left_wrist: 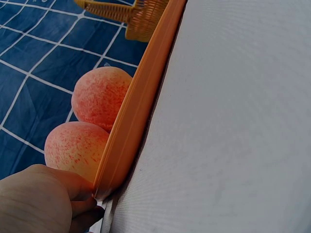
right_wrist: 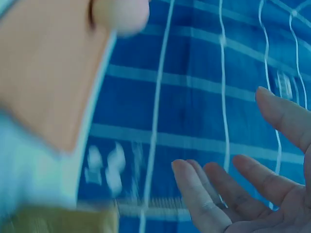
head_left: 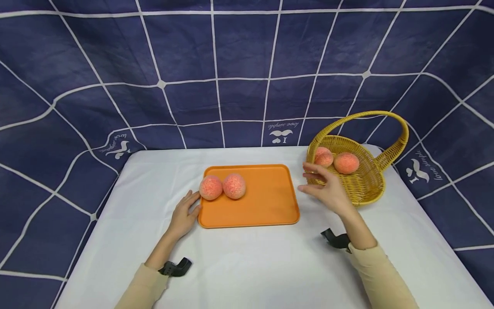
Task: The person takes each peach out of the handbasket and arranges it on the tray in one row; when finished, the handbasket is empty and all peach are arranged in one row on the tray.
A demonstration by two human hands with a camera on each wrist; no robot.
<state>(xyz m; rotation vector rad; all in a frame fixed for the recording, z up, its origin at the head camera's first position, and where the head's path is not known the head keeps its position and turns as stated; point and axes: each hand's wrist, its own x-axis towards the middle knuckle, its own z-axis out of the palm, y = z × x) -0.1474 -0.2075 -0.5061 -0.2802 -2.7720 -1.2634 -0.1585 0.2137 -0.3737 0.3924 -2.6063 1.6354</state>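
My left hand (head_left: 184, 218) lies at the left edge of an orange tray (head_left: 266, 210), its fingertips touching the rim. Two pinkish-orange peaches, a left peach (head_left: 211, 187) and a right peach (head_left: 234, 186), sit side by side on the tray's left part. In the left wrist view, the left hand (left_wrist: 43, 199) meets the tray's corner below both peaches. Over the near left rim of a yellow wicker basket (head_left: 372, 189) hovers my right hand (head_left: 328, 191), fingers spread and holding nothing. Inside the basket are two more peaches, one (head_left: 346, 163) beside another (head_left: 323, 157) partly behind the handle.
A white cloth (head_left: 247, 266) covers the table. The basket's tall arched handle (head_left: 362, 114) rises above its rim. Behind hangs a dark blue checked cloth (head_left: 247, 51), which also falls at both sides. Black wrist straps (head_left: 175, 268) circle both wrists.
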